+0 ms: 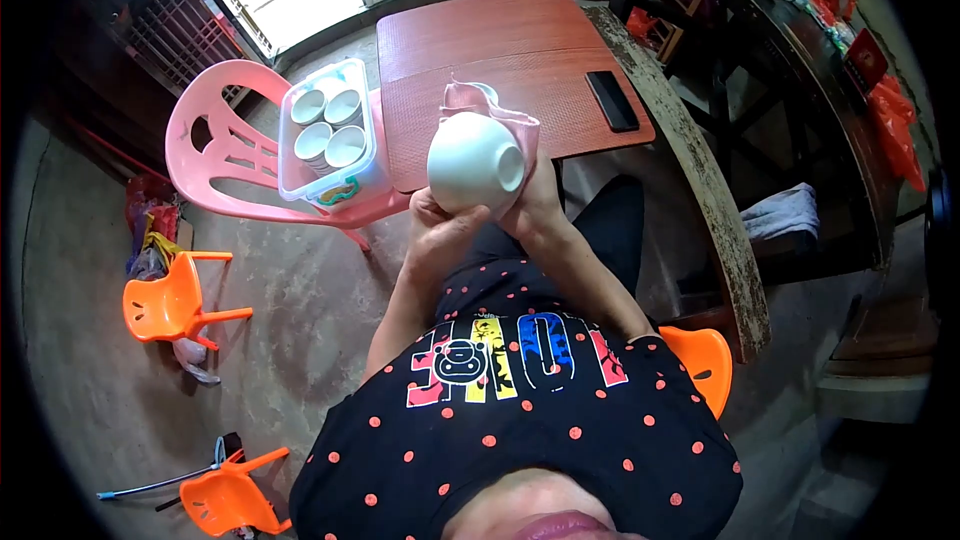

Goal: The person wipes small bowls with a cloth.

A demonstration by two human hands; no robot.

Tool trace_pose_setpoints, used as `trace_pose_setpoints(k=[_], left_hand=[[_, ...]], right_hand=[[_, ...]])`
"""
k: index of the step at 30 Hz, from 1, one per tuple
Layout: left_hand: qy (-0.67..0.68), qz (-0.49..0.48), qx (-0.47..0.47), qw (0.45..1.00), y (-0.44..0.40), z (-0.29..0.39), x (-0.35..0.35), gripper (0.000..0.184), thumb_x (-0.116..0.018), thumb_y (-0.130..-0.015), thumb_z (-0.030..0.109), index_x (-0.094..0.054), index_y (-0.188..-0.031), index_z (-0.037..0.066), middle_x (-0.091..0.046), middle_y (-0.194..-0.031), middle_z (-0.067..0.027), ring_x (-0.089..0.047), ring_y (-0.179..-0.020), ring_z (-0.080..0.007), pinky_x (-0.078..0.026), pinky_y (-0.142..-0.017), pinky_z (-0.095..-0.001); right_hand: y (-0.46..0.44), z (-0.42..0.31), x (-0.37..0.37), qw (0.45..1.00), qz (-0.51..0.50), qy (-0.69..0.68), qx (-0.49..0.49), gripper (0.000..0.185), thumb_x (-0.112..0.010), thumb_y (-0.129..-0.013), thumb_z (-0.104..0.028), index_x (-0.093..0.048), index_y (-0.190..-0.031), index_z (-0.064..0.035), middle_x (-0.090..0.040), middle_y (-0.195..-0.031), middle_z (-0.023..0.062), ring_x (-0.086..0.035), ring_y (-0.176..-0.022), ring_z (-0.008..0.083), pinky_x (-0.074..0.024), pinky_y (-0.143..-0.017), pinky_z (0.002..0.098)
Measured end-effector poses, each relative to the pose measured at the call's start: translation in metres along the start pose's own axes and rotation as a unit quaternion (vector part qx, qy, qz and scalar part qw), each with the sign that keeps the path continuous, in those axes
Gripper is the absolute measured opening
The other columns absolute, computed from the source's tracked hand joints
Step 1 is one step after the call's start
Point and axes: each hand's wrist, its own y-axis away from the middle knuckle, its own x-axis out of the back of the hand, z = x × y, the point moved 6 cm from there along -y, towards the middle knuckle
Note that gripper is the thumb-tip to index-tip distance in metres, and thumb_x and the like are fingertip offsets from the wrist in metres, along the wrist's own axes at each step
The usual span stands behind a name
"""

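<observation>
A white bowl [466,162] is held up in front of the red-brown table's near edge, tilted so its foot ring faces right. My left hand [447,225] grips the bowl at its lower left side. Behind and to the right of the bowl, my right hand [534,202] is closed round a pink cloth [522,128], which presses against the bowl; part of that hand is hidden by the bowl and cloth. A clear plastic box [372,162] with stacked white cups [345,146] stands on the pink chair [225,155] to the left.
The table [480,35] bears a black phone [611,101] at its right. A worn wooden bench [700,170] runs along the right side, beside a dark table with red bags. Orange stools [165,300] stand on the floor at left; another orange seat [703,365] is behind me.
</observation>
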Motion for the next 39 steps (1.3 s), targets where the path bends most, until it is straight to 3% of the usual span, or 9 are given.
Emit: trace_pose_setpoints(k=[3,6,14,19,22,30,33,37,39], left_hand=[[-0.036,0.046,-0.009,0.998,-0.005,0.011,-0.007,0.029,-0.067,-0.079,0.004,-0.059,-0.106,-0.004,-0.065,-0.095,-0.0073,-0.061,-0.086,-0.0120,-0.049,-0.077,-0.0251],[0.045,0.062,-0.016,0.997,-0.007,0.010,-0.009,0.032,-0.065,-0.083,0.006,-0.055,-0.112,-0.004,-0.064,-0.100,-0.0083,-0.062,-0.088,-0.0133,-0.050,-0.079,-0.0266],[0.208,0.103,0.065,0.971,-0.014,-0.003,0.018,0.036,-0.057,-0.089,0.008,-0.048,-0.122,-0.003,-0.060,-0.114,-0.0104,-0.060,-0.101,-0.0185,-0.050,-0.088,-0.0345],[0.349,0.128,0.145,0.917,-0.013,-0.005,0.021,0.049,-0.053,-0.085,0.007,-0.040,-0.131,0.000,-0.054,-0.123,-0.0159,-0.053,-0.115,-0.0275,-0.041,-0.101,-0.0458],[0.360,0.037,0.123,0.924,-0.021,0.004,0.014,0.060,-0.049,-0.082,0.003,-0.031,-0.139,0.005,-0.049,-0.128,-0.0170,-0.053,-0.115,-0.0277,-0.043,-0.099,-0.0458],[-0.023,0.087,0.083,0.993,-0.023,-0.008,0.027,0.048,-0.055,-0.090,0.027,-0.045,-0.127,-0.002,-0.056,-0.118,-0.0128,-0.057,-0.101,-0.0170,-0.046,-0.087,-0.0273],[0.001,0.106,0.061,0.992,-0.021,-0.007,0.035,0.049,-0.051,-0.092,0.034,-0.048,-0.124,-0.002,-0.061,-0.106,-0.0095,-0.058,-0.093,-0.0142,-0.048,-0.081,-0.0262],[0.123,0.164,0.194,0.959,-0.019,-0.003,0.051,0.044,-0.045,-0.093,0.031,-0.053,-0.118,-0.004,-0.064,-0.086,-0.0106,-0.063,-0.078,-0.0191,-0.052,-0.074,-0.0301],[0.158,0.128,0.195,0.959,-0.022,-0.008,0.063,0.042,-0.046,-0.092,0.029,-0.055,-0.116,-0.005,-0.065,-0.081,-0.0118,-0.063,-0.074,-0.0213,-0.053,-0.071,-0.0314]], right_hand=[[0.007,-0.023,-0.023,0.942,-0.065,0.285,0.164,0.055,-0.041,-0.095,-0.036,-0.037,-0.134,0.0025,-0.043,-0.134,0.0205,-0.044,-0.124,0.0313,-0.0341,-0.103,0.0387],[0.023,-0.031,-0.049,0.631,-0.080,0.673,0.376,0.059,-0.043,-0.094,-0.035,-0.033,-0.137,0.0039,-0.031,-0.142,0.0260,-0.029,-0.134,0.0384,-0.0228,-0.109,0.0435],[0.047,-0.026,-0.049,0.406,-0.076,0.808,0.421,0.043,-0.053,-0.091,-0.022,-0.049,-0.131,-0.0081,-0.031,-0.145,0.0200,-0.025,-0.137,0.0353,-0.0161,-0.109,0.0525],[0.050,-0.053,-0.015,0.723,0.022,0.583,0.370,0.028,-0.050,-0.094,-0.020,-0.059,-0.118,-0.0079,-0.054,-0.105,0.0136,-0.054,-0.099,0.0229,-0.0457,-0.082,0.0338],[0.028,-0.015,0.018,0.999,0.045,0.015,-0.018,0.036,-0.041,-0.099,-0.026,-0.053,-0.120,0.0014,-0.057,-0.103,0.0080,-0.058,-0.094,0.0165,-0.0500,-0.080,0.0293],[0.030,0.008,0.004,0.994,-0.006,0.113,-0.010,0.026,-0.062,-0.089,-0.019,-0.060,-0.107,0.0005,-0.059,-0.085,-0.0002,-0.058,-0.075,0.0095,-0.0492,-0.069,0.0216],[0.047,0.021,-0.021,0.906,-0.118,0.400,0.069,0.025,-0.061,-0.090,-0.018,-0.059,-0.105,0.0021,-0.061,-0.082,0.0032,-0.057,-0.078,0.0057,-0.0473,-0.070,0.0209],[0.053,0.023,-0.042,0.503,-0.298,0.721,0.372,0.025,-0.065,-0.080,-0.020,-0.061,-0.102,-0.0101,-0.063,-0.085,0.0071,-0.061,-0.088,0.0239,-0.0380,-0.094,0.0426],[0.051,0.025,-0.037,0.453,-0.280,0.757,0.378,0.033,-0.065,-0.079,-0.027,-0.060,-0.105,-0.0079,-0.064,-0.093,0.0088,-0.060,-0.095,0.0224,-0.0349,-0.099,0.0420]])
